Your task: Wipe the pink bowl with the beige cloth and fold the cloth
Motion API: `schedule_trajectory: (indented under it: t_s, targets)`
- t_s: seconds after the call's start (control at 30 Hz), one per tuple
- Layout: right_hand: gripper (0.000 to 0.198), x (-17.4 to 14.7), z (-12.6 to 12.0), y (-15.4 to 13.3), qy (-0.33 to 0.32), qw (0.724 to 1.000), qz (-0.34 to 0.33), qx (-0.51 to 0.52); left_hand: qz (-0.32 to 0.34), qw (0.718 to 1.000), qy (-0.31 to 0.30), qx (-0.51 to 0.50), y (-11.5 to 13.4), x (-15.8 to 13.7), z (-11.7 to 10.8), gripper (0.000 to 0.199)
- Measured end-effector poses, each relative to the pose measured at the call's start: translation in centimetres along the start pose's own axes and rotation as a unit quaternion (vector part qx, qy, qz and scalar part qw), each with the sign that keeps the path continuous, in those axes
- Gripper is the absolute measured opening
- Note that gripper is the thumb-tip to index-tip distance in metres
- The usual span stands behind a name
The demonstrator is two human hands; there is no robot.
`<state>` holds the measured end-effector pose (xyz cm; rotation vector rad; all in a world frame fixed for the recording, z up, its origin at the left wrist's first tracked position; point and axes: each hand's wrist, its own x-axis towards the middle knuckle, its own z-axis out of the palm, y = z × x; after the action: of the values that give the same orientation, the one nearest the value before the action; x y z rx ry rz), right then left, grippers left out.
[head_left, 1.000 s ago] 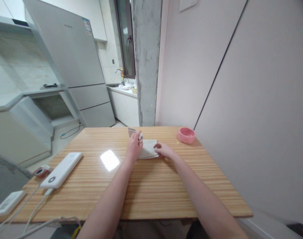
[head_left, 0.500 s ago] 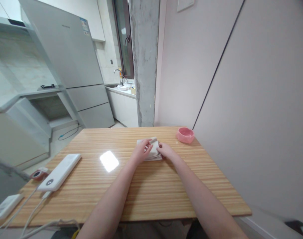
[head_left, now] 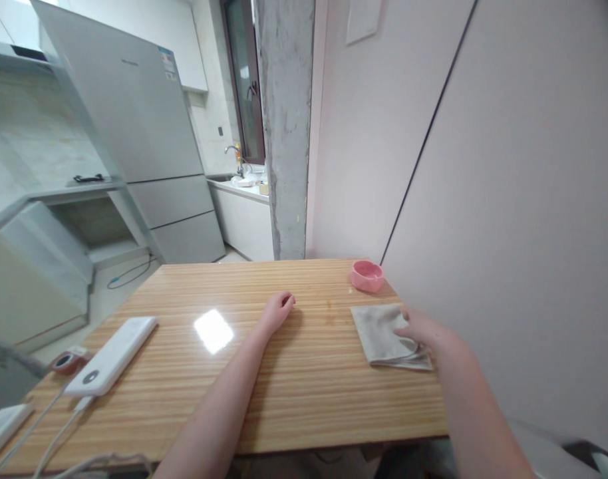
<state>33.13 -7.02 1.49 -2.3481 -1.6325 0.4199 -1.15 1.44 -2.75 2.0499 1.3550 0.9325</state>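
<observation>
A folded grey cloth [head_left: 381, 332] lies at the right side of the wooden table [head_left: 304, 399], its layers showing along the front edge. My right hand [head_left: 420, 327] grips the cloth at its right side, thumb on top; some fingers are hidden behind the hand. Near the middle of the table is my left hand [head_left: 279, 310], its fingers curled in and nothing visible in them. It is well apart from the cloth.
A pink bowl [head_left: 367, 283] stands at the far right corner, just beyond the cloth, close to the wall. On the left are a white power bank [head_left: 112, 356] with cables, a reddish tape roll [head_left: 67, 361] and a white power strip [head_left: 4, 428].
My right hand has moved the cloth from the table's middle to the right and nearer. My left hand has come off the cloth and its fingers have curled in.
</observation>
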Motion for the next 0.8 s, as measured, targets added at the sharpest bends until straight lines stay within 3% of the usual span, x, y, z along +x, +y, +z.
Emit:
schedule_trajectory:
  t_s: [0.07,0.1,0.17,0.23,0.33,0.4,0.5,0.8]
  targets:
    - [0.024,-0.1,0.3,-3.1,0.082,0.997,0.003,-0.003,0.002,1.000,0.000,0.000,-0.1,0.1,0.0,0.025]
    - [0.027,-0.2,0.8,-5.2,0.117,0.992,-0.040,0.011,0.003,1.000,-0.001,0.001,-0.2,0.1,0.0,0.026]
    - [0.028,-0.2,2.4,-10.3,0.088,0.970,-0.205,0.099,0.005,1.000,-0.001,0.008,-0.5,0.1,0.1,0.027]
    - [0.034,-0.1,5.2,-15.1,0.019,0.923,-0.318,0.217,0.007,1.000,-0.006,0.013,-0.7,0.2,0.2,0.026]
    - [0.042,0.3,10.1,-19.8,-0.015,0.856,-0.368,0.362,0.027,0.998,-0.045,0.017,-1.0,0.2,0.6,0.020]
    - [0.033,0.6,12.8,-20.9,-0.016,0.840,-0.376,0.392,0.039,0.996,-0.072,0.046,-1.2,0.2,0.8,0.022]
    - [0.023,0.8,14.8,-20.6,-0.039,0.840,-0.376,0.390,0.022,0.990,-0.086,0.106,-1.2,0.1,1.0,0.027]
    - [0.023,1.0,14.5,-20.1,-0.071,0.844,-0.359,0.392,-0.008,0.978,-0.118,0.170,-0.4,-0.3,0.9,0.033]
